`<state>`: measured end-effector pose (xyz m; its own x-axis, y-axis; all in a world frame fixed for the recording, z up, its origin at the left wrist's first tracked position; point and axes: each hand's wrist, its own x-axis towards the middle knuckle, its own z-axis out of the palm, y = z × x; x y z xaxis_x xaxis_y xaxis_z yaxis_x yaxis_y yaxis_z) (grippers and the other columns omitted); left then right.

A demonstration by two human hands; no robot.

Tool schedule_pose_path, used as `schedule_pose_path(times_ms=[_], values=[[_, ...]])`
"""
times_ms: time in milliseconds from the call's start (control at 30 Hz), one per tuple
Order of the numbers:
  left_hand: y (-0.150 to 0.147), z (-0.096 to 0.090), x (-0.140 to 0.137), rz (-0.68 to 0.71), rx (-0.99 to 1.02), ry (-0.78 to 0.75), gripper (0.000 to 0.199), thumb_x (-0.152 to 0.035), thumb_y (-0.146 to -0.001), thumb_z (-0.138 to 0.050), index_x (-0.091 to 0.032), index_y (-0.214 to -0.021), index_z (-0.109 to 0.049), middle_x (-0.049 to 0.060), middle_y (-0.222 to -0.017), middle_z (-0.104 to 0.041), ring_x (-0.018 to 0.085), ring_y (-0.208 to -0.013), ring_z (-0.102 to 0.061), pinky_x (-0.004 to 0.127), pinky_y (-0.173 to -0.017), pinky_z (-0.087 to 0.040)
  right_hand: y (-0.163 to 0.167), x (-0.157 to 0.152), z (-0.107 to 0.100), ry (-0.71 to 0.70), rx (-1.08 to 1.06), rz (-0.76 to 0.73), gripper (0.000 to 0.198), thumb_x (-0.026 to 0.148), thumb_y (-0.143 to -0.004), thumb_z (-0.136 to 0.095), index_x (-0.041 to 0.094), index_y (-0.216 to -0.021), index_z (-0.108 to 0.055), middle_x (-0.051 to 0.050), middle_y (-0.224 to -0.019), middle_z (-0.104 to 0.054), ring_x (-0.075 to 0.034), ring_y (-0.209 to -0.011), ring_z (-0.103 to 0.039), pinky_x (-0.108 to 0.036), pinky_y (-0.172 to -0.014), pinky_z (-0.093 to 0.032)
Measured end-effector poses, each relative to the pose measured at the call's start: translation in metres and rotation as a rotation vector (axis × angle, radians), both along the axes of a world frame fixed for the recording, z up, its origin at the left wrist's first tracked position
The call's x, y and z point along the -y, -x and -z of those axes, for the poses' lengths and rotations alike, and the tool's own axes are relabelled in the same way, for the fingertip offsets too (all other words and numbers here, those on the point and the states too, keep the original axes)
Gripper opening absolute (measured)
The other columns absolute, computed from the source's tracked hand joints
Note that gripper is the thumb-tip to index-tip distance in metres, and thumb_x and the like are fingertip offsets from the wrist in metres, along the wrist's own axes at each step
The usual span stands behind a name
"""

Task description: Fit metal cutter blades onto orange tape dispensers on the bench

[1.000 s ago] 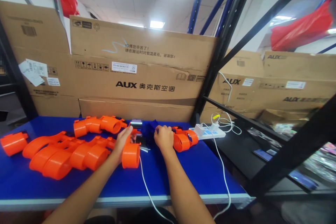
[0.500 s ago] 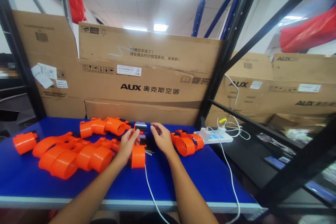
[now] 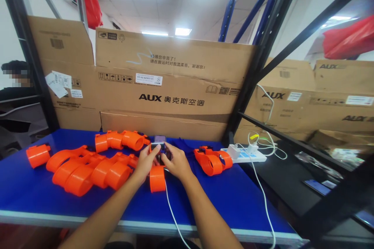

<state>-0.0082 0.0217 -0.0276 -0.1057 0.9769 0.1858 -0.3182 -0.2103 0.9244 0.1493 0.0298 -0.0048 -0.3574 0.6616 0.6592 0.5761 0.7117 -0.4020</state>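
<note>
Over the middle of the blue table, my left hand [image 3: 146,162] and my right hand [image 3: 177,162] are closed around a small dark device [image 3: 158,147] with an orange edge. Both thumbs press on its near side; my fingers hide much of it. Just behind it, a small flat device with a screen [image 3: 160,139] shows. Below my hands sits an orange ring-shaped part [image 3: 157,179]; whether it joins the held device I cannot tell. From beside that part a white cable [image 3: 171,210] runs over the table's front edge.
Several orange ring-shaped parts [image 3: 77,181] lie to the left, with more behind [image 3: 133,140] and a pair [image 3: 212,162] to the right. A white power strip [image 3: 248,156] with plugs and cables sits at the right edge. Cardboard [image 3: 172,81] stands along the back, between dark rack posts.
My right hand has moved left and closed on the small device beside my left hand. Before, it was apart with its fingers partly spread. The view has shifted slightly.
</note>
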Motion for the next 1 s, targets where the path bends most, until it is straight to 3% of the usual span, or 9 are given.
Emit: schedule_pose_path(times_ms=[200, 400, 667, 800, 1000], values=[[0.0, -0.006, 0.001, 0.007, -0.011, -0.004, 0.044, -0.054, -0.067, -0.084, -0.016, -0.082, -0.068, -0.003, -0.055, -0.059, 0.008, -0.04, -0.048, 0.021, -0.041, -0.037, 0.001, 0.004, -0.002, 0.017, 0.075, 0.018, 0.038, 0.022, -0.091, -0.05, 0.019, -0.127, -0.06, -0.006, -0.091, -0.073, -0.019, -0.078, -0.066, -0.025, -0.074, -0.05], [0.001, -0.004, 0.001, 0.041, -0.023, 0.001, 0.045, -0.059, -0.069, -0.081, -0.018, -0.075, -0.063, -0.007, -0.044, -0.047, 0.008, -0.037, -0.042, 0.021, -0.041, -0.034, 0.002, 0.003, -0.004, 0.016, 0.119, -0.007, 0.031, 0.017, -0.092, -0.046, 0.019, -0.119, -0.06, -0.006, -0.092, -0.072, -0.019, -0.08, -0.066, -0.024, -0.076, -0.049], [0.0, -0.005, 0.0, 0.056, 0.032, 0.036, 0.044, -0.056, -0.068, -0.083, -0.019, -0.074, -0.062, -0.008, -0.042, -0.043, 0.008, -0.036, -0.041, 0.022, -0.041, -0.036, 0.003, 0.003, -0.003, 0.003, 0.083, -0.031, 0.034, 0.018, -0.094, -0.044, 0.019, -0.123, -0.061, -0.005, -0.089, -0.071, -0.018, -0.078, -0.065, -0.025, -0.074, -0.05], [0.001, -0.006, 0.001, 0.094, 0.134, 0.107, 0.044, -0.054, -0.067, -0.085, -0.018, -0.076, -0.062, -0.008, -0.045, -0.047, 0.008, -0.037, -0.041, 0.022, -0.042, -0.035, 0.001, 0.002, -0.003, 0.034, 0.012, -0.013, 0.04, 0.027, -0.093, -0.053, 0.021, -0.132, -0.062, -0.001, -0.078, -0.07, -0.016, -0.067, -0.063, -0.024, -0.066, -0.05], [0.004, -0.02, 0.008, 0.232, 0.356, 0.284, 0.043, -0.055, -0.074, -0.079, -0.015, -0.077, -0.065, -0.001, -0.051, -0.057, 0.009, -0.041, -0.048, 0.022, -0.043, -0.037, -0.007, -0.003, -0.001, -0.018, 0.055, -0.033, 0.047, 0.03, -0.096, -0.053, 0.02, -0.141, -0.059, -0.008, -0.096, -0.074, -0.018, -0.075, -0.065, -0.028, -0.073, -0.054]])
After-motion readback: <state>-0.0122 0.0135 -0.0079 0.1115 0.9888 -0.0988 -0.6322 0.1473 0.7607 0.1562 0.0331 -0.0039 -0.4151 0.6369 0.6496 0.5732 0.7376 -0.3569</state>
